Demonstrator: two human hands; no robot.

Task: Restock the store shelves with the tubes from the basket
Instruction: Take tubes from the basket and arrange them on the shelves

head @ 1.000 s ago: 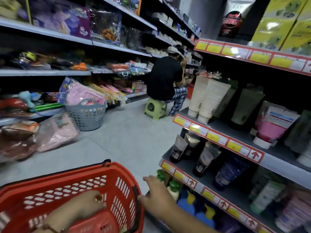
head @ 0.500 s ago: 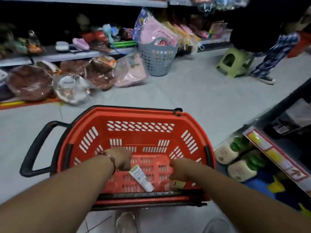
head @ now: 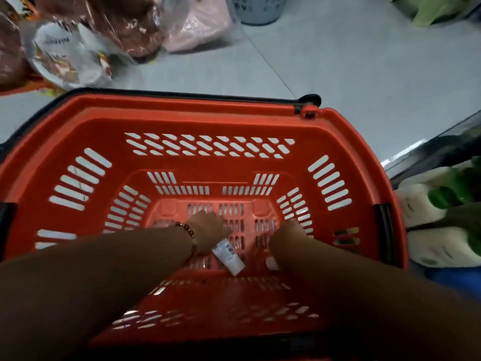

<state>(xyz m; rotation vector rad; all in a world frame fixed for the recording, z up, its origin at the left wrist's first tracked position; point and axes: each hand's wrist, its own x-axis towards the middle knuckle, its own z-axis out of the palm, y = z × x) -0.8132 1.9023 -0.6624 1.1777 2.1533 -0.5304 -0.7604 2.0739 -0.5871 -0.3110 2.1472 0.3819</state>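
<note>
A red plastic basket (head: 197,121) fills the view below me, and both my arms reach down to its floor. My left hand (head: 209,229), with a bead bracelet at the wrist, grips a white tube (head: 229,257) that sticks out from under the palm toward me. My right hand (head: 287,237) is curled down over a second tube (head: 271,263). Only the white end of that tube shows under the heel of the hand. The fingers of both hands are hidden behind the backs of the hands.
White bottles with green caps (head: 440,209) stand on the low shelf at the right, beside the basket. Bagged goods (head: 86,40) lie on the floor beyond the basket at the left. A grey basket (head: 256,9) and a green stool (head: 432,10) stand at the far edge.
My view has dropped from the aisle into the basket. Both hands have gone from the rim down to its floor and closed round tubes.
</note>
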